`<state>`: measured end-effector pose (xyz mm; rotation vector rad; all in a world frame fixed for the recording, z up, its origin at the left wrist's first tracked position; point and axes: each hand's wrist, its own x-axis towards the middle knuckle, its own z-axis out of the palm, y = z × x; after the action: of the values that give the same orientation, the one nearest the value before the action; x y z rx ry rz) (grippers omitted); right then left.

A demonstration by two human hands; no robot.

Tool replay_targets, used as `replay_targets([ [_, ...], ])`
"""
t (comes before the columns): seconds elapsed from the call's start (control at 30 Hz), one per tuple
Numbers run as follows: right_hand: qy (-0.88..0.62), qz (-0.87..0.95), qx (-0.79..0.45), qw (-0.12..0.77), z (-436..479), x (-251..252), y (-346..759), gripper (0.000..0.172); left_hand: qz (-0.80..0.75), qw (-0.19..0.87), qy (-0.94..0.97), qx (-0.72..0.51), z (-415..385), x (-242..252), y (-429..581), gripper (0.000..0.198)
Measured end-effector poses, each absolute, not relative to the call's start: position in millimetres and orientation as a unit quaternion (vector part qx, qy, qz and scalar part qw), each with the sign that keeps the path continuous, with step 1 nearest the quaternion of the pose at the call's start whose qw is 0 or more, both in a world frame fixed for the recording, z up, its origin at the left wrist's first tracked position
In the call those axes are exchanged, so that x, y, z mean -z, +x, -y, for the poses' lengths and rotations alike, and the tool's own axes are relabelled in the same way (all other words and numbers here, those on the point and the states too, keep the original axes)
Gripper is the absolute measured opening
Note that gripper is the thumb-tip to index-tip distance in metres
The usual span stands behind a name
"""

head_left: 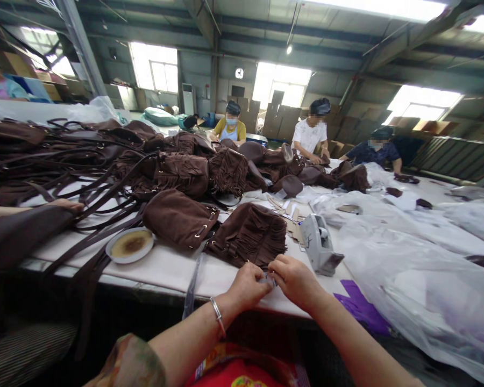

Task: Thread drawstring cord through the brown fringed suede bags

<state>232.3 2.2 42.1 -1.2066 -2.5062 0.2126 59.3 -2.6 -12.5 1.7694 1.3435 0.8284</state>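
Observation:
My left hand (250, 285), with a silver bracelet at the wrist, is closed at the table's front edge. Against it, my right hand (293, 279) is closed too, fingertips pinched together. Between them shows a small greyish, clear-looking piece (268, 278), partly hidden by the fingers; its kind I cannot make out. Just beyond my hands lies a brown fringed bag (252, 234) on its side. Touching it on the left is another brown bag (179, 219) with metal eyelets and a drawstring. A grey tape dispenser (320, 244) stands to the right of my right hand.
A white dish (129, 245) with yellowish contents sits left. Brown bags with long straps (177, 172) pile up behind. Plastic sheeting (419, 279) covers the right side, near a purple piece (363, 309). A co-worker's hand (70, 205) reaches in from the left; several people work across the table.

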Motion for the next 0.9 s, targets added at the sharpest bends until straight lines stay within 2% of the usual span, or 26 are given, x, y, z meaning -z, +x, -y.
replay_targets([
  [0.3, -0.363, 0.907, 0.091, 0.192, 12.9, -23.6, 227.5, 0.024, -0.522, 0.392, 0.684, -0.326, 2.5, 11.8, 62.9, 0.033],
  [0.47, -0.342, 0.924, -0.014, 0.168, 16.9, -34.0, 235.2, 0.016, -0.525, 0.374, 0.696, -0.317, 4.1, 11.2, 62.4, 0.029],
  [0.6, -0.368, 0.908, -0.115, 0.163, 6.9, -44.5, 239.3, 0.019, -0.526, 0.358, 0.701, -0.322, 6.0, 12.8, 62.6, 0.024],
  [0.73, -0.396, 0.902, -0.123, 0.121, -7.3, -50.1, 234.1, 0.012, -0.519, 0.349, 0.702, -0.340, 7.5, 17.1, 63.4, 0.017],
  [0.9, -0.394, 0.912, -0.104, 0.046, -15.7, -52.8, 226.8, 0.012, -0.521, 0.353, 0.701, -0.336, 11.1, 19.0, 62.3, 0.015],
])
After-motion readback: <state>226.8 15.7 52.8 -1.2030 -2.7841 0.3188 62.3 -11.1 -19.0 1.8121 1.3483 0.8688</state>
